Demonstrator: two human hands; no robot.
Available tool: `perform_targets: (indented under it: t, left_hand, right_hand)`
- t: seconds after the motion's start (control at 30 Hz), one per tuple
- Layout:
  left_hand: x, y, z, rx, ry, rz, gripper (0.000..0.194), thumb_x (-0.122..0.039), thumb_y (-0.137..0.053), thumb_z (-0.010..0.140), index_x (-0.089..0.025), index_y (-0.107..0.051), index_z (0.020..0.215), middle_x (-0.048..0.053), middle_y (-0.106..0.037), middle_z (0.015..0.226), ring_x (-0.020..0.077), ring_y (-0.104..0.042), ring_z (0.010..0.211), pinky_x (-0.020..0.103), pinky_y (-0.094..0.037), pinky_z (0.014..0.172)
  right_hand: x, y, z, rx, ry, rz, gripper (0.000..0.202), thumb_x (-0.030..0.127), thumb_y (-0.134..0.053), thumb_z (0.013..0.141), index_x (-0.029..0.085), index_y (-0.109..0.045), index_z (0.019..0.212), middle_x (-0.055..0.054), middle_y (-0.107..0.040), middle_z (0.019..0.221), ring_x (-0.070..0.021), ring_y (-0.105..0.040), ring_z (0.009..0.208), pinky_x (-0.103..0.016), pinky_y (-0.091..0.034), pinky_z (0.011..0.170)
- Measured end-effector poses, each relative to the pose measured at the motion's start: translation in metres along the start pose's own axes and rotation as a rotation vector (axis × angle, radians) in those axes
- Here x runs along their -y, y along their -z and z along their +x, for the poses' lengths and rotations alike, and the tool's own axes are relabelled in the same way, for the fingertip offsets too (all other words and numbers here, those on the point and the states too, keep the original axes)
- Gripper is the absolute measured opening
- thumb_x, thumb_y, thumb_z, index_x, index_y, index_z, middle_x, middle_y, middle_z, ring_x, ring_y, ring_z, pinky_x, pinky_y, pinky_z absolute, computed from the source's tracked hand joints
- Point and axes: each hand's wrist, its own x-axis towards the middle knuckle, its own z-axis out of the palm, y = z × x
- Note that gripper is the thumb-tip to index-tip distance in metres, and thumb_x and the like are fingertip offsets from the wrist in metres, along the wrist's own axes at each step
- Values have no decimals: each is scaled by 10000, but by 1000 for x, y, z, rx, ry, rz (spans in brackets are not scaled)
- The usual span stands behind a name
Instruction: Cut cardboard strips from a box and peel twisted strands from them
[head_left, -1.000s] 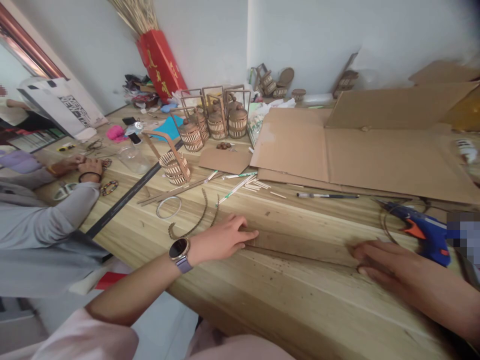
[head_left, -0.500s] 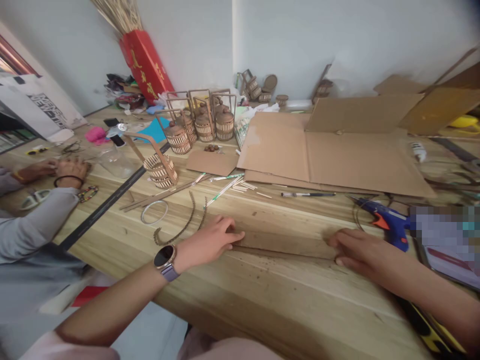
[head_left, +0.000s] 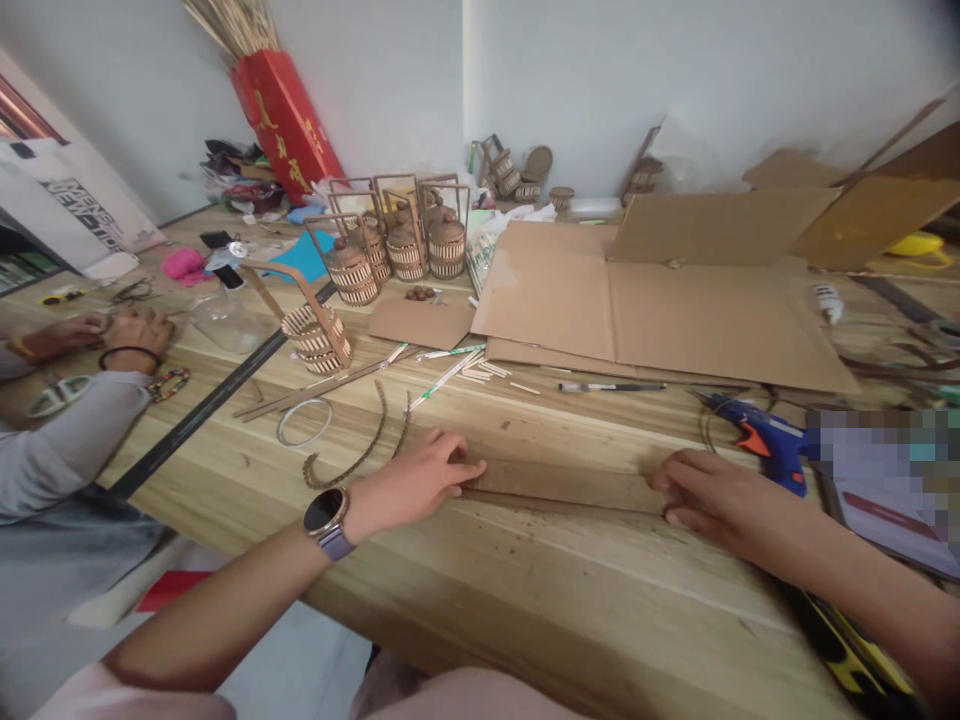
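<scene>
A long, flat brown strip point(head_left: 566, 486), which looks like cardboard, stretches between my two hands low over the table. My left hand point(head_left: 427, 468), with a watch on its wrist, pinches the strip's left end between thumb and fingers. At the other end, the curled fingers of my right hand point(head_left: 705, 492) close on the strip and hide its tip. Two dark braided lengths point(head_left: 375, 450) lie just beyond my left hand. A blue glue gun point(head_left: 776, 445) with an orange trigger rests beyond my right hand.
Opened cardboard point(head_left: 555, 290) covers the table's back, with a pen point(head_left: 611, 387) before it. Several small lidded baskets point(head_left: 405, 245) stand left of it, near an open basket point(head_left: 315, 335). A co-worker's hands point(head_left: 135, 335) are at far left. A yellow-black tool point(head_left: 847, 650) lies under my right forearm.
My hands keep their hold on both ends of the strip. The whole view has shifted slightly; the strip's right end sits a little further left in the picture.
</scene>
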Motion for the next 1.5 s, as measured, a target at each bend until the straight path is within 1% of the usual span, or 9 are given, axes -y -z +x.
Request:
perform_targets:
  t: [0.43, 0.6, 0.73, 0.87, 1.0, 1.2, 1.33, 1.43, 1.5]
  left_hand:
    - [-2, 1, 0, 3, -12, 101, 428, -141, -511, 971, -216, -581, 1387, 121, -531, 1203, 275, -466, 1166, 419, -456, 1019]
    - [-4, 10, 6, 127, -7, 46, 441, -146, -517, 964, -156, -557, 1403, 108, -539, 1131, 210, -543, 1016, 301, -479, 888]
    - [-4, 22, 15, 246, -25, 44, 504, -151, -490, 970, -273, -520, 1458, 57, -530, 1060, 166, -555, 908, 249, -449, 802]
    - [-7, 32, 29, 369, -82, 135, 541, -179, -451, 990, -415, -473, 1476, 29, -510, 954, 149, -529, 776, 236, -400, 694]
    - [-12, 36, 50, 458, -121, 226, 604, -138, -402, 991, -472, -411, 1494, 13, -562, 875, 134, -465, 629, 244, -282, 546]
    - [-30, 44, 87, 614, -132, 134, 703, -87, -529, 920, -455, -396, 1504, -32, -726, 885, 144, -557, 663, 231, -332, 575]
    - [-51, 52, 113, 688, -204, 280, 875, -30, -642, 827, -464, -339, 1523, -36, -729, 836, 181, -612, 727, 246, -372, 615]
    - [-63, 56, 125, 715, -224, 313, 975, -29, -743, 744, -463, -342, 1520, -49, -703, 754, 189, -614, 692, 254, -393, 630]
    - [-67, 56, 128, 709, -235, 319, 1014, 18, -737, 713, -458, -347, 1519, -60, -674, 681, 185, -604, 650, 253, -397, 626]
  right_hand:
    - [-8, -7, 0, 44, 7, 83, 195, 402, -487, 920, 232, -579, 944, -122, -608, 1046, -277, -580, 1009, -419, -452, 880]
    - [-4, -4, 4, 55, 3, 89, 183, 401, -493, 913, 232, -563, 905, -119, -612, 1014, -281, -580, 971, -429, -446, 859]
    - [-2, -2, 7, 72, -9, 72, 123, 354, -510, 883, 240, -553, 876, -112, -616, 962, -285, -591, 943, -422, -449, 835]
    - [-3, -4, 7, 55, -2, 69, 101, 339, -508, 872, 247, -547, 887, -105, -617, 964, -280, -588, 949, -415, -446, 840]
    - [0, -2, 6, 68, -17, 87, 103, 333, -497, 880, 244, -545, 902, -111, -620, 986, -276, -580, 966, -421, -447, 855]
    - [2, 1, 8, 74, -11, 62, 94, 329, -506, 849, 246, -530, 884, -84, -600, 944, -268, -573, 937, -425, -456, 836]
    - [3, 1, 8, 81, -25, 50, 88, 303, -514, 828, 246, -536, 892, -78, -600, 948, -270, -575, 964, -419, -459, 847]
    - [7, 2, 8, 83, -40, 52, 76, 279, -524, 812, 242, -520, 878, -75, -596, 952, -265, -576, 970, -404, -453, 855]
    - [11, 4, 7, 81, -46, 52, 77, 252, -518, 805, 239, -511, 881, -73, -591, 953, -260, -576, 966, -393, -446, 851]
